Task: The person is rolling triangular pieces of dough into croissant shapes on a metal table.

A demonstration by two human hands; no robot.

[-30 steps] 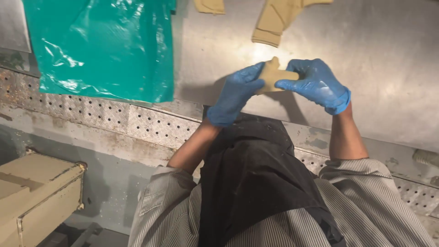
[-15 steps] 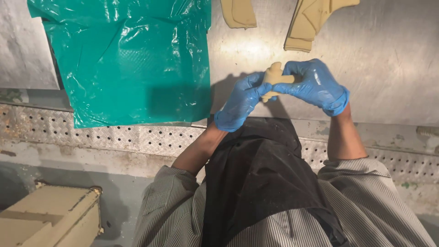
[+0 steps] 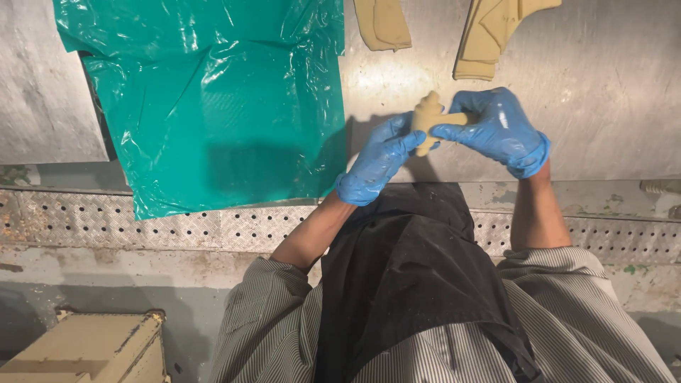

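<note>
Both gloved hands clamp one tan clay piece (image 3: 431,117) above the bench (image 3: 610,106): left hand (image 3: 376,162) underneath, right hand (image 3: 496,128) pinching its arm. Shaping seems underway, right of the green plastic sheet (image 3: 213,99); steady, gentle finger pressure looks needed.

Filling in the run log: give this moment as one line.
left hand: grip on tan piece | right hand: grip on same piece | above metal table | green plastic sheet beside

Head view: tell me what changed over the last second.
The view swung left: the green sheet now fills more of the picture, and the tan box slid toward the bottom left corner. The left hand and right hand kept hold of the tan piece above the metal table. The two tan pieces at the top edge stayed put.
</note>
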